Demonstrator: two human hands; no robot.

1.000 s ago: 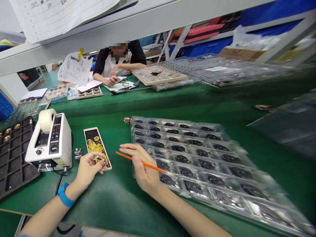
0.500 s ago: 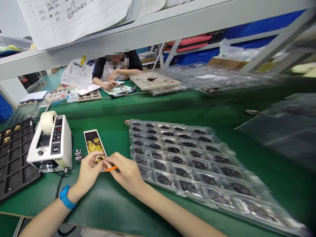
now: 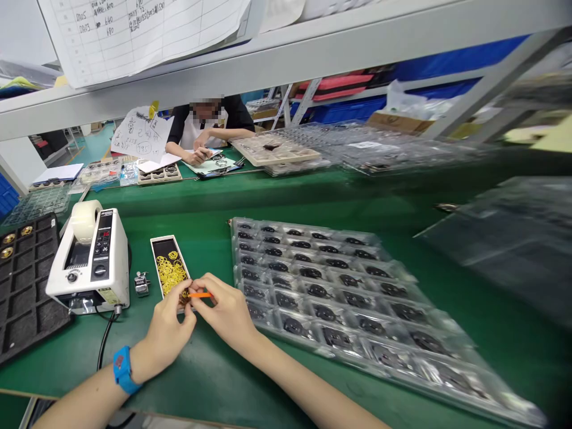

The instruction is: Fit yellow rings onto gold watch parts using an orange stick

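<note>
My left hand [image 3: 168, 329], with a blue band [image 3: 126, 369] on its wrist, is closed at the fingertips around a small round gold-and-dark part [image 3: 183, 297], mostly hidden by the fingers. My right hand [image 3: 227, 310] pinches a thin orange stick-like tool [image 3: 201, 295], its tip at that part. Both hands meet over the near end of a narrow white box [image 3: 154, 253] with a dark inside, where many thin yellow rings [image 3: 171, 273] lie heaped.
A white tape dispenser [image 3: 117, 250] and a metal tally counter [image 3: 142, 284] stand left of the box. Further left lies a black compartment tray [image 3: 38, 280] with several gold round parts. Clear plastic trays [image 3: 313, 292] of black parts cover the right. A co-worker [image 3: 210, 128] sits opposite, writing.
My left hand has turned, its fingers now pointing up and away, and its thumb has come off the round part's near side. The orange tool lies more level.
</note>
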